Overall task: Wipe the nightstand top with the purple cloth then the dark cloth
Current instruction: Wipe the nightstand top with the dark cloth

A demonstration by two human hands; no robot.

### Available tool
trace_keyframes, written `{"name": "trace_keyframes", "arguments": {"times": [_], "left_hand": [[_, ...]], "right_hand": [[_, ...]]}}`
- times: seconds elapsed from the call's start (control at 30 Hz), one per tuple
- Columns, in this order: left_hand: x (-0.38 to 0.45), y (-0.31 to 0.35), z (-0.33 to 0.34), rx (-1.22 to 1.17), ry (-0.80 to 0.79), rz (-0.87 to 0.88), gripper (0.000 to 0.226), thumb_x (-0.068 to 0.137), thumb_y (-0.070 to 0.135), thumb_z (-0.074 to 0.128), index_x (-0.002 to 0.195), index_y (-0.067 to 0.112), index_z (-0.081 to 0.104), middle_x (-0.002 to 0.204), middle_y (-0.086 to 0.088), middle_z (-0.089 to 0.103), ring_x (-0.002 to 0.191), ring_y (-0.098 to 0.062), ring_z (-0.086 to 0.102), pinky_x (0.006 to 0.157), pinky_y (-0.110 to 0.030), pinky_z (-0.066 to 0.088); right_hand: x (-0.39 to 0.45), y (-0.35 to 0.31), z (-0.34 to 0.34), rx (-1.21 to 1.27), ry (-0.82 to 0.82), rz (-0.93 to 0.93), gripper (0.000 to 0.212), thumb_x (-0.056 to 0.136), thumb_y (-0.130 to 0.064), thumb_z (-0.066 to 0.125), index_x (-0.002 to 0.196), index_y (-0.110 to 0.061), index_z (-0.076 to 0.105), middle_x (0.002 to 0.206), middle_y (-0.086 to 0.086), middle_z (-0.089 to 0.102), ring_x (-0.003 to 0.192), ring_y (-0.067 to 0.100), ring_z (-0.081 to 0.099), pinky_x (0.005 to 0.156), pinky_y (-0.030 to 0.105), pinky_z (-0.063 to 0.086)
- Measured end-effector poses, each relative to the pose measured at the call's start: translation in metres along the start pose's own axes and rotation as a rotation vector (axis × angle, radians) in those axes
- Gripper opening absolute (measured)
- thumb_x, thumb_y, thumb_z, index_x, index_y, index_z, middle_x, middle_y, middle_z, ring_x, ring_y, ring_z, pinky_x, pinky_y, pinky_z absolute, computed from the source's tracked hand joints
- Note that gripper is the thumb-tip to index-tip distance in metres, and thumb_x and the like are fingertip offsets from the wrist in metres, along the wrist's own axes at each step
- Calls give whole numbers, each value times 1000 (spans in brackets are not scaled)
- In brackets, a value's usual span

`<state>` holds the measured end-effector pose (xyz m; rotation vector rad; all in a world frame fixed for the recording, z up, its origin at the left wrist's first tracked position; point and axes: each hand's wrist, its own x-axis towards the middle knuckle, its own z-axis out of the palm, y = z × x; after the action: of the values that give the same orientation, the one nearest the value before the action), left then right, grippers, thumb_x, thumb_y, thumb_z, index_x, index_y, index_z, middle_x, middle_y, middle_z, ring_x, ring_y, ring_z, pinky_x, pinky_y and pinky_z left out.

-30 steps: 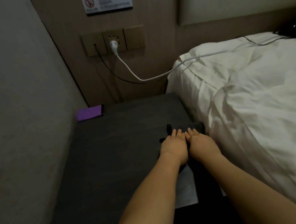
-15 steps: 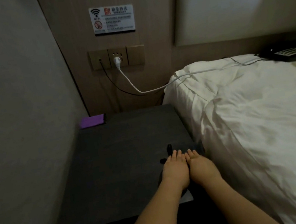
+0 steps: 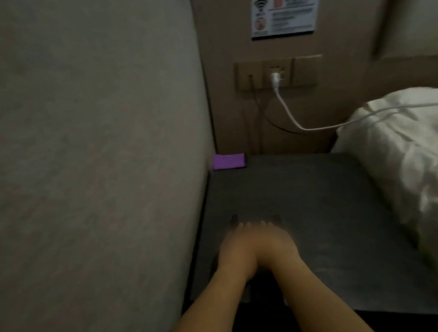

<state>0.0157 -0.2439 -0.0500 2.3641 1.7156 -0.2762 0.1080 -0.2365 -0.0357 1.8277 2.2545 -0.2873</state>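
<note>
The dark nightstand top (image 3: 313, 195) fills the gap between the grey wall and the bed. My left hand (image 3: 237, 249) and my right hand (image 3: 275, 244) lie side by side, palms down, near the wall side of the top. Both press on the dark cloth (image 3: 258, 286), which shows only as dark edges past my fingertips and under my wrists. The folded purple cloth (image 3: 228, 161) rests in the far left corner, well apart from my hands. The picture is blurred by motion.
A grey wall (image 3: 89, 183) borders the nightstand on the left. The white bed (image 3: 421, 167) presses against its right side. A white cable (image 3: 288, 112) runs from the wall socket (image 3: 275, 73) onto the bed, and a black cable hangs beside it.
My two hands have slid the dark cloth leftward across the top, from the bed side toward the wall. The view has swung left. The purple cloth has stayed put.
</note>
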Motion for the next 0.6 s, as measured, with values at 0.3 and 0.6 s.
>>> {"name": "trace_keyframes", "arguments": {"times": [0.3, 0.6], "left_hand": [[-32, -77, 7, 22, -35, -185, 74, 97, 24, 44, 156, 8, 2, 164, -10, -1, 152, -25, 2, 122, -35, 11], [-60, -47, 5, -20, -38, -169, 76, 96, 22, 46, 155, 7, 0, 164, -11, -1, 152, -26, 0, 122, -34, 9]], "right_hand": [[24, -84, -4, 28, 23, -163, 50, 100, -14, 31, 149, -4, 21, 158, 17, 18, 146, 29, 21, 117, 40, 28], [-8, -66, 10, 87, 14, -184, 53, 100, -13, 30, 151, -6, 16, 161, 12, 11, 148, 24, 16, 119, 37, 24]]}}
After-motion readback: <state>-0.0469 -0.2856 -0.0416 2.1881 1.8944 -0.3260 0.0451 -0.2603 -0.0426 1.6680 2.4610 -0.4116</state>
